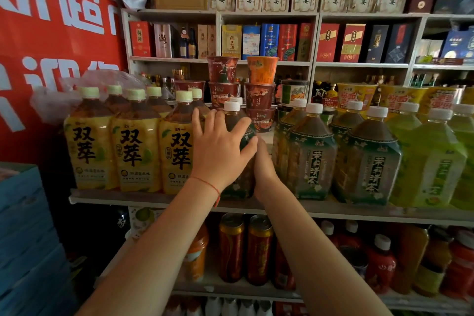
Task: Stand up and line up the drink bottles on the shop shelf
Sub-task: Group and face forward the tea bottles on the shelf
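Both hands, left (218, 146) and right (264, 164), gripped a white-capped tea bottle (234, 120) upright on the shelf (154, 199).

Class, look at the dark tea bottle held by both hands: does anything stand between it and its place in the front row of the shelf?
Nothing visible does. The dark tea bottle already stands in the gap between the yellow-label bottle and the jasmine tea bottle.
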### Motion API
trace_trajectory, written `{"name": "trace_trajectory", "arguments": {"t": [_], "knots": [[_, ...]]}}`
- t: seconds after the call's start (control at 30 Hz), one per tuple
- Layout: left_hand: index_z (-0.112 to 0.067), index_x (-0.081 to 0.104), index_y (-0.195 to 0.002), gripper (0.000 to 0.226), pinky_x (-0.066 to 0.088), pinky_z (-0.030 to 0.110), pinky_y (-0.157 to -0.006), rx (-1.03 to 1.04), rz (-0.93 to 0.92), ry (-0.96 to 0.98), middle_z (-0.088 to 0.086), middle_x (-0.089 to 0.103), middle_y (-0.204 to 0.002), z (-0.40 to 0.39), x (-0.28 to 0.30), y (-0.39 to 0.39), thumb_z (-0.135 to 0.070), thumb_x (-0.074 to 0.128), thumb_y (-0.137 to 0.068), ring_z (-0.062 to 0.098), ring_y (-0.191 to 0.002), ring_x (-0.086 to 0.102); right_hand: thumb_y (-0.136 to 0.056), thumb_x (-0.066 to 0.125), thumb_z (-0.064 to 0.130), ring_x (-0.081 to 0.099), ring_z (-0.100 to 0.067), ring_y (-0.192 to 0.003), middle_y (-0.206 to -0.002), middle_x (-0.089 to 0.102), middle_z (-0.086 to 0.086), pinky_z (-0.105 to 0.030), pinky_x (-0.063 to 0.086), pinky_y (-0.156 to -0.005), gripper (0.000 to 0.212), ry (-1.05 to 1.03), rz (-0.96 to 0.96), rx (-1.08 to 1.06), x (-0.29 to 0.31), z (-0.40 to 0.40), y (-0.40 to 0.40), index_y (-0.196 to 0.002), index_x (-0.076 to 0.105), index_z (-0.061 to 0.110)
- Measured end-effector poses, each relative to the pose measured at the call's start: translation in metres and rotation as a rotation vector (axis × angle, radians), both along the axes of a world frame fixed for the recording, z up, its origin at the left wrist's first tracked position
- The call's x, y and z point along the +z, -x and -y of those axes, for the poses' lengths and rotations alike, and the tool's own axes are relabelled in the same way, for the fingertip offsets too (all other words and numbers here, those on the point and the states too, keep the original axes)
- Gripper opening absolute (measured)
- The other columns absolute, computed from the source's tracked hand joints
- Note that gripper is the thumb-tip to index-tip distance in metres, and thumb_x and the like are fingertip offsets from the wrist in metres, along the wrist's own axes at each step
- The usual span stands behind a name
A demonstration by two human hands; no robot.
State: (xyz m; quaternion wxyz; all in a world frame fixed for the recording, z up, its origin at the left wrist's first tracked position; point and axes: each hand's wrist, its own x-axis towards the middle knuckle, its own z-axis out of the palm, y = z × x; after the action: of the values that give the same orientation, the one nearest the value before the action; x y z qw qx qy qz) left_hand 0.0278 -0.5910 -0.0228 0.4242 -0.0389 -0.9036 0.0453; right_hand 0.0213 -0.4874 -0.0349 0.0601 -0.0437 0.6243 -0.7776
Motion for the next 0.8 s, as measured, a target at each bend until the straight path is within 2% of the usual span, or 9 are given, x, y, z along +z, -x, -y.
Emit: {"name": "trace_trajectory", "arguments": {"t": [0.17, 0.27, 0.37, 0.47, 0.57, 0.63, 0.67, 0.73, 0.8], "knots": [[-0.023, 0.065, -0.126, 0.048, 0.018, 0.059, -0.121, -0.084, -0.112, -0.191, 0.023, 0.052, -0.143, -0.010, -0.002, -0.004, -0.048, 0.040, -0.094, 0.039, -0.138, 0.042, -0.108, 0.030, 0.042, 0.057, -0.003, -0.084, -0.100, 0.064, 0.006, -0.019, 0.043, -0.067, 0.034, -0.165, -0.127, -0.025, 0.009, -0.012, -0.010, -0.118, 0.059, 0.028], [-0.009, 0.070, -0.111, 0.028, 0.030, 0.051, -0.117, -0.288, -0.373, -0.324, 0.022, 0.052, -0.140, -0.030, -0.005, -0.005, -0.023, 0.054, -0.092, 0.038, -0.135, 0.045, -0.104, 0.042, 0.020, 0.064, -0.009, -0.098, -0.110, 0.069, 0.007, -0.020, 0.051, -0.077, 0.028, -0.306, -0.471, -0.169, 0.015, -0.034, -0.015, -0.118, 0.067, 0.021], [-0.004, 0.070, -0.106, 0.026, 0.046, 0.032, -0.098, -0.516, -0.451, -0.402, 0.016, 0.061, -0.119, -0.058, -0.005, -0.008, -0.015, 0.049, -0.094, 0.030, -0.113, 0.056, -0.099, 0.047, 0.012, 0.068, -0.006, -0.088, -0.099, 0.073, 0.008, -0.028, 0.059, -0.078, 0.030, -0.305, -0.780, -0.457, 0.015, -0.060, -0.022, -0.116, 0.071, 0.016], [-0.006, 0.065, -0.117, 0.028, 0.039, 0.008, -0.092, -0.607, -0.314, -0.469, 0.009, 0.060, -0.117, -0.082, -0.009, -0.007, -0.014, 0.048, -0.096, 0.016, -0.109, 0.056, -0.096, 0.045, 0.015, 0.058, -0.013, -0.119, -0.124, 0.066, 0.000, -0.039, 0.050, -0.101, 0.035, -0.449, -0.996, -0.748, 0.012, -0.089, -0.014, -0.124, 0.066, 0.010], [-0.017, 0.050, -0.140, 0.038, 0.033, 0.006, -0.096, -0.669, -0.030, -0.752, -0.007, 0.049, -0.134, -0.103, -0.012, -0.008, -0.020, 0.049, -0.102, -0.001, -0.121, 0.043, -0.103, 0.043, 0.022, 0.038, -0.013, -0.140, -0.151, 0.046, -0.002, -0.029, 0.031, -0.117, 0.046, -0.472, -0.766, -0.648, 0.008, -0.107, -0.007, -0.149, 0.042, 0.014], [-0.023, 0.043, -0.147, 0.041, 0.031, 0.009, -0.097, -0.724, 0.199, -1.057, -0.020, 0.046, -0.130, -0.115, -0.011, -0.007, -0.026, 0.044, -0.106, -0.001, -0.125, 0.040, -0.106, 0.040, 0.033, 0.029, -0.013, -0.146, -0.159, 0.034, -0.001, -0.021, 0.020, -0.114, 0.055, -0.503, -0.579, -0.581, 0.001, -0.108, -0.006, -0.157, 0.027, 0.018], [-0.024, 0.046, -0.145, 0.038, 0.032, 0.009, -0.095, -0.744, 0.271, -1.192, -0.023, 0.049, -0.125, -0.117, -0.012, -0.002, -0.029, 0.041, -0.107, 0.001, -0.125, 0.043, -0.106, 0.038, 0.037, 0.031, -0.014, -0.146, -0.158, 0.036, 0.000, -0.024, 0.022, -0.113, 0.056, -0.483, -0.517, -0.574, -0.003, -0.107, -0.007, -0.157, 0.025, 0.019], [-0.027, 0.056, -0.137, 0.040, 0.038, 0.021, -0.102, -0.737, 0.347, -1.359, -0.018, 0.060, -0.123, -0.119, -0.016, 0.007, -0.042, 0.040, -0.103, 0.007, -0.127, 0.051, -0.105, 0.034, 0.044, 0.051, -0.019, -0.130, -0.136, 0.057, 0.002, -0.032, 0.040, -0.106, 0.051, -0.357, -0.385, -0.573, -0.009, -0.107, -0.008, -0.151, 0.038, 0.022], [-0.034, 0.063, -0.128, 0.051, 0.040, 0.040, -0.111, -0.749, 0.377, -1.458, -0.010, 0.067, -0.125, -0.119, -0.024, 0.015, -0.060, 0.039, -0.090, 0.012, -0.124, 0.057, -0.105, 0.032, 0.051, 0.063, -0.009, -0.100, -0.102, 0.064, 0.011, -0.025, 0.045, -0.081, 0.049, -0.256, -0.289, -0.532, -0.016, -0.108, -0.010, -0.136, 0.054, 0.021]]}}
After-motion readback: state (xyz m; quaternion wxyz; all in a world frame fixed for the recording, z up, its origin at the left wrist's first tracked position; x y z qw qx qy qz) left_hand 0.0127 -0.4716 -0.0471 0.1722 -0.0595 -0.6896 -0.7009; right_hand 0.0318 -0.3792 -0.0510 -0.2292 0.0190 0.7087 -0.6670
